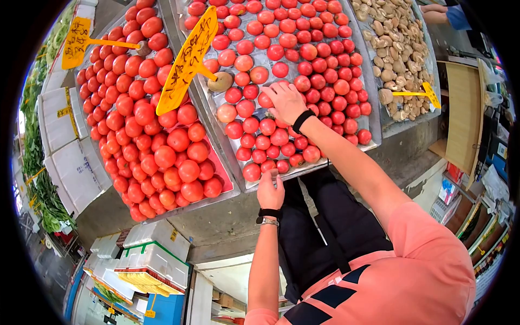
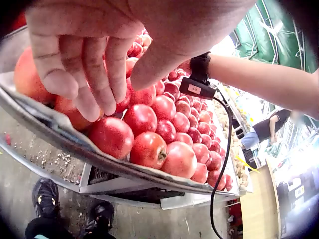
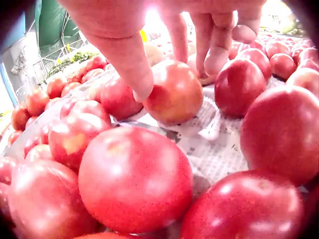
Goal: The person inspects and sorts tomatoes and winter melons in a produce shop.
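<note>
My right hand (image 1: pixel 285 102) reaches over the middle tray of tomatoes. In the right wrist view, its thumb (image 3: pixel 142 84) touches one side of a round tomato (image 3: pixel 177 97), with the fingers bent down on the far side. That tomato sits on newspaper (image 3: pixel 219 137), among other tomatoes. My left hand (image 1: pixel 270 190) is at the tray's near edge, holding nothing. In the left wrist view, its loosely bent fingers (image 2: pixel 97 74) hang over the front row, close above a red tomato (image 2: pixel 110 137) by the metal rim (image 2: pixel 99 164).
Left of the middle tray, larger tomatoes (image 1: pixel 143 114) are heaped in another tray. Mushrooms (image 1: pixel 395 49) lie in a tray at the right. Yellow price signs (image 1: pixel 187 62) stand among the produce. White foam boxes (image 1: pixel 76 168) are stacked at the left. A cable (image 2: pixel 227 159) hangs from the right wrist.
</note>
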